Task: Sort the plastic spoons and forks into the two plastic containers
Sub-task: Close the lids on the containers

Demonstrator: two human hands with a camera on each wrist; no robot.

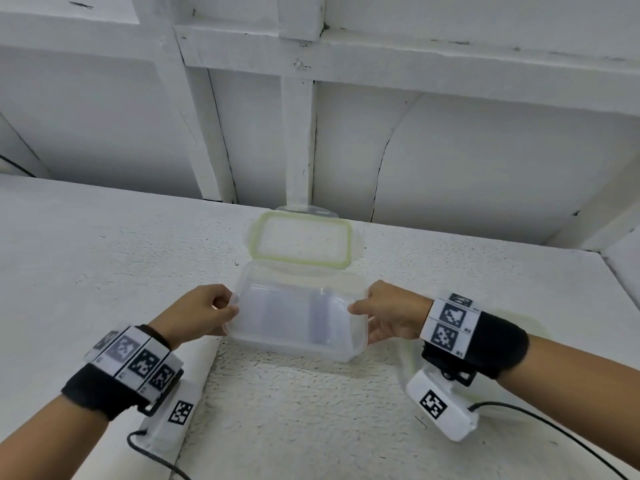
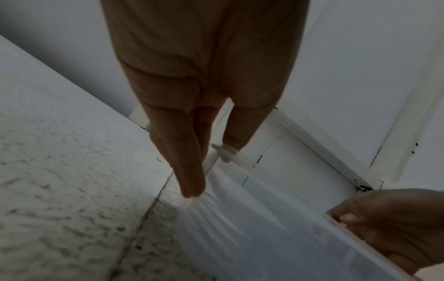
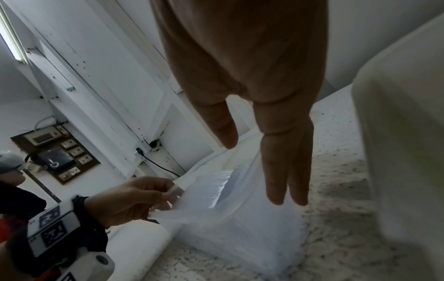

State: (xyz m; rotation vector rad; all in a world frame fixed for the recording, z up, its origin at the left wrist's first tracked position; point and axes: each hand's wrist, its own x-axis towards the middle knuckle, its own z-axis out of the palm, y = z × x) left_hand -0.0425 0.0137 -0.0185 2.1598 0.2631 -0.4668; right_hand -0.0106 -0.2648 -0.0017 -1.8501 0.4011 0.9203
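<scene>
Left hand (image 1: 197,315) and right hand (image 1: 389,315) each grip one end of a clear plastic container (image 1: 298,318), lifted slightly above the white table (image 1: 104,258). Its green-rimmed lid (image 1: 304,242) lies open behind it. The patterned wrist tags (image 1: 450,323) bear no legible writing.

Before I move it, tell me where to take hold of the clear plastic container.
Take the container by its two short ends, one hand from each side, thumbs over the rim. It stands upright and open, its lid lying behind, so the ends are free. The left hand and right hand already hold it there.
</scene>
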